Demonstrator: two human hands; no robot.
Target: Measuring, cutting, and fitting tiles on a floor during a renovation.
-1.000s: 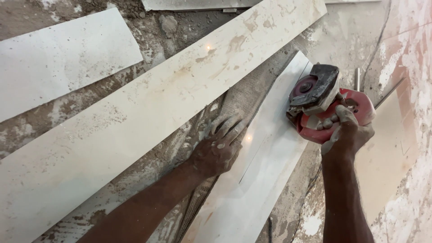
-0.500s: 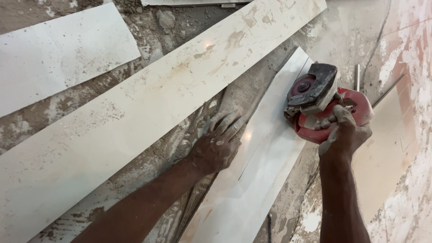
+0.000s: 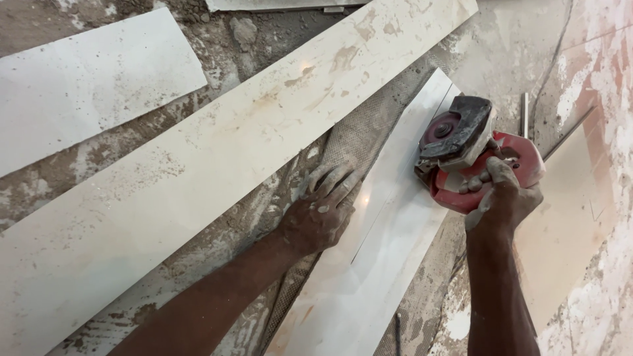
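Red cutter [image 3: 478, 155] gripped by right hand [image 3: 504, 198], blade along tile strip [image 3: 376, 244]; left hand [image 3: 320, 211] flat, fingers apart.

1. I count two hands at work, my left hand [image 3: 320, 214] and my right hand [image 3: 502, 198].
2. One red power cutter [image 3: 471, 148].
3. Three pale tile pieces lying whole in view: one narrow strip [image 3: 389, 237], one long plank [image 3: 217, 165], one broad slab [image 3: 86, 79].
4. One further tile edge [image 3: 277, 4] at the top.
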